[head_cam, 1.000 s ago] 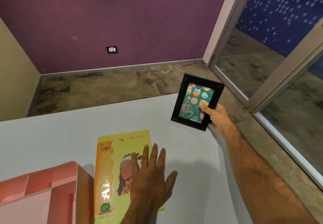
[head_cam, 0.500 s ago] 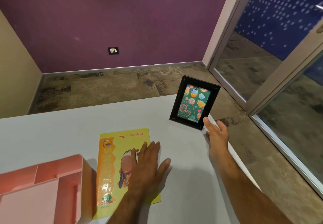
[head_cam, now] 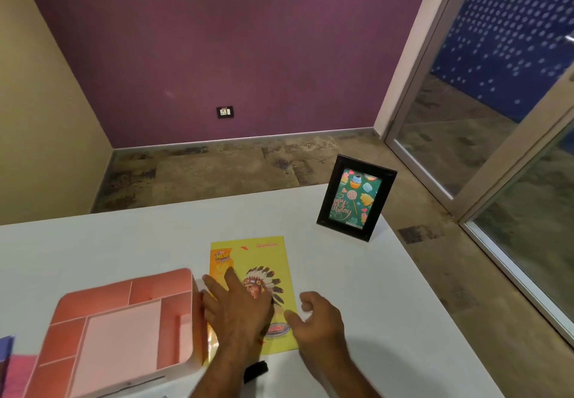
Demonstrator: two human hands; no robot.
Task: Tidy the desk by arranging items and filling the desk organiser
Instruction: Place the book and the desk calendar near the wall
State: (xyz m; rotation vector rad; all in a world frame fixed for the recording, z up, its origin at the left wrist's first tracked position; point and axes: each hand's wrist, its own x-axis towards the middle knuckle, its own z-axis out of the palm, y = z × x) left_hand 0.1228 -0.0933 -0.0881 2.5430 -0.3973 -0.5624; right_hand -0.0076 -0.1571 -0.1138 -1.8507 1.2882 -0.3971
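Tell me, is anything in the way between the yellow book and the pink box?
Nothing visible is. The yellow book lies flat on the desk right beside the pink organiser, its left edge against the organiser's wall. The left hand lies flat on the book; the right hand is at its right edge.

The left hand (head_cam: 237, 307) lies flat on a yellow book (head_cam: 264, 261) on the white tabletop (head_cam: 124, 242), beside a pink organiser (head_cam: 124, 329). The right hand (head_cam: 316, 320) hovers half-curled at the book's right edge. A black frame (head_cam: 356, 197) stands upright, well apart.
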